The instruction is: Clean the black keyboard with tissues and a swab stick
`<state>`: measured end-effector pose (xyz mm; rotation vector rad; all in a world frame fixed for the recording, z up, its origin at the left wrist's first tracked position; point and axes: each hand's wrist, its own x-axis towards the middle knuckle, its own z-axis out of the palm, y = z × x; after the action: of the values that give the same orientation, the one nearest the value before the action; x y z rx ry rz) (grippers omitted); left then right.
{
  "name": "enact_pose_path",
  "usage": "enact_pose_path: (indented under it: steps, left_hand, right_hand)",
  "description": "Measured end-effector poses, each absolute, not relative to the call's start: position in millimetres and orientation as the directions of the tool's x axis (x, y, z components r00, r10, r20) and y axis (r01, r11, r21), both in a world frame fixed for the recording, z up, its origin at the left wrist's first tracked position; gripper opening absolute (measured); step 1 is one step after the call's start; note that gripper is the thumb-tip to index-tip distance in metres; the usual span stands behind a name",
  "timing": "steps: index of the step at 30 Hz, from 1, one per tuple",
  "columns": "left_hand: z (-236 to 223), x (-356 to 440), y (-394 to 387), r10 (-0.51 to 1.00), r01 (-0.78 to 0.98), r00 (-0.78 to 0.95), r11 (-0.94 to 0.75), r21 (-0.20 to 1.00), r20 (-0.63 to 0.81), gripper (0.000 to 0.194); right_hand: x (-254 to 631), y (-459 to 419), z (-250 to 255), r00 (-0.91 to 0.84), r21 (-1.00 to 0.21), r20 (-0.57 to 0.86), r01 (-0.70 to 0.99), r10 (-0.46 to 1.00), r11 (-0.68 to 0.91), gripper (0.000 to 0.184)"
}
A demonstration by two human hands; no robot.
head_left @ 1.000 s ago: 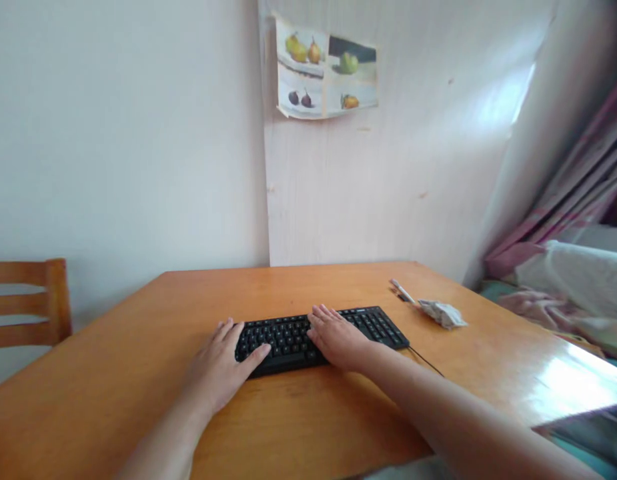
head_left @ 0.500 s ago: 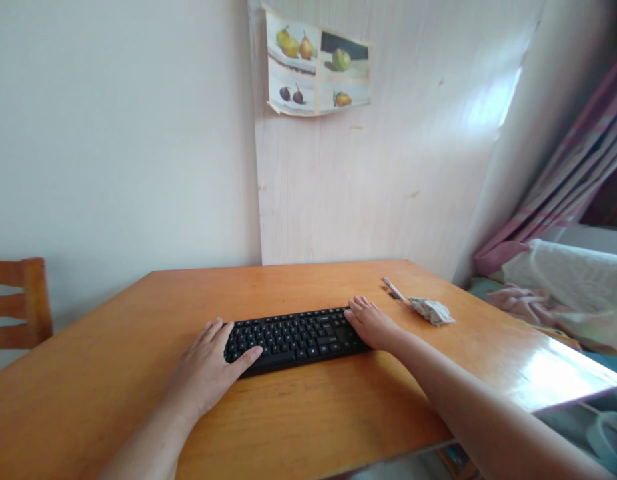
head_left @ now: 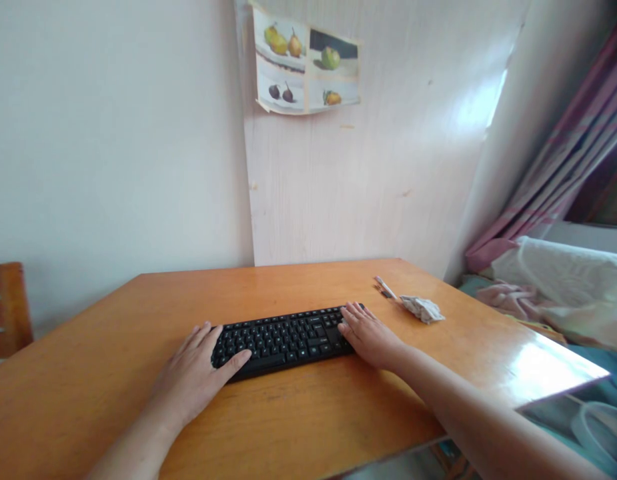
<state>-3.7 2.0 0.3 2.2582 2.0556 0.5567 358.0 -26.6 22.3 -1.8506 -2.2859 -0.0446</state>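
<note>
A black keyboard lies slightly slanted on the wooden table. My left hand is at its left end, the thumb over the front edge and the fingers along the left side, gripping that end. Over the number keys at the right end rests my right hand, palm down, with its fingers stretched out and slightly apart. This hand covers part of the right end, though the far right corner shows beyond the fingertips.
A crumpled greyish-white cloth or tissue lies right of the keyboard, near a slim pen-like stick. The table meets a wall panel with fruit pictures. A wooden chair stands left; bedding is at right.
The view has turned slightly right. My right hand has slid a little back and rightward on the keyboard, uncovering its far right corner. My left hand keeps its place on the left end.
</note>
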Motion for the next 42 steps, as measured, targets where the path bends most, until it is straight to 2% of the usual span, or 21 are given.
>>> enact_pose_path:
  steps: [2, 4, 7, 11, 13, 19, 22, 25, 29, 33, 35, 39, 42]
  left_hand:
    - [0.1, -3.7, 2.2, 0.97, 0.957, 0.061, -0.123, 0.261, 0.235, 0.102]
    - [-0.4, -4.1, 2.4, 0.97, 0.958, 0.064, -0.126, 0.258, 0.234, 0.101]
    - [-0.9, -4.6, 2.6, 0.97, 0.956, 0.066, -0.128, 0.265, 0.232, 0.1]
    - [-1.3, -4.8, 2.6, 0.965, 0.951, 0.062, -0.134, 0.277, 0.253, 0.099]
    - [-1.7, -5.1, 2.7, 0.965, 0.951, 0.062, -0.136, 0.279, 0.256, 0.099]
    - [-4.6, -6.3, 5.0, 0.965, 0.948, 0.063, -0.138, 0.288, 0.256, 0.101]
    - [-4.3, -6.5, 4.9, 0.964, 0.945, 0.059, -0.138, 0.297, 0.261, 0.101]
    - [-3.0, -6.6, 4.0, 0.966, 0.945, 0.056, -0.132, 0.299, 0.252, 0.102]
    - [-4.8, -8.1, 5.2, 0.968, 0.945, 0.052, -0.127, 0.301, 0.244, 0.101]
    - [-8.8, -10.3, 8.0, 0.956, 0.94, 0.058, -0.149, 0.307, 0.289, 0.098]
    - [-8.6, -9.9, 8.1, 0.956, 0.939, 0.061, -0.153, 0.309, 0.289, 0.099]
    - [-6.9, -8.0, 7.0, 0.961, 0.939, 0.059, -0.144, 0.311, 0.269, 0.1]
    - [-9.5, -9.6, 8.2, 0.958, 0.942, 0.059, -0.146, 0.302, 0.279, 0.098]
  right_hand:
    - [357.6, -34.3, 19.5, -0.221, -0.126, 0.183, 0.961, 0.958, 0.246, 0.064]
    - [354.0, -45.8, 17.3, -0.314, -0.133, 0.193, 0.93, 0.929, 0.342, 0.067]
    - [357.0, -50.8, 17.1, -0.391, -0.091, 0.196, 0.906, 0.899, 0.414, 0.067]
    - [373.0, -29.7, 19.4, -0.205, -0.089, 0.161, 0.971, 0.965, 0.221, 0.069]
    - [374.1, -22.2, 17.7, -0.163, -0.11, 0.155, 0.977, 0.974, 0.181, 0.07]
    - [371.2, -19.8, 10.8, -0.337, -0.098, 0.197, 0.928, 0.921, 0.36, 0.071]
    - [383.9, -5.2, 15.0, -0.247, -0.083, 0.189, 0.96, 0.95, 0.266, 0.064]
    - [387.7, 10.7, 18.5, -0.272, -0.062, 0.157, 0.957, 0.949, 0.285, 0.058]
    - [380.5, 22.2, 20.1, -0.343, -0.102, 0.146, 0.928, 0.928, 0.359, 0.066]
    - [397.1, 27.1, 23.2, -0.276, -0.055, 0.131, 0.957, 0.952, 0.285, 0.059]
    - [412.2, 22.4, 22.4, -0.246, -0.077, 0.126, 0.963, 0.961, 0.257, 0.058]
    - [428.4, -8.0, 14.3, -0.193, -0.148, 0.158, 0.965, 0.968, 0.217, 0.067]
    - [420.0, -39.3, 10.7, -0.198, -0.137, 0.177, 0.965, 0.964, 0.223, 0.069]
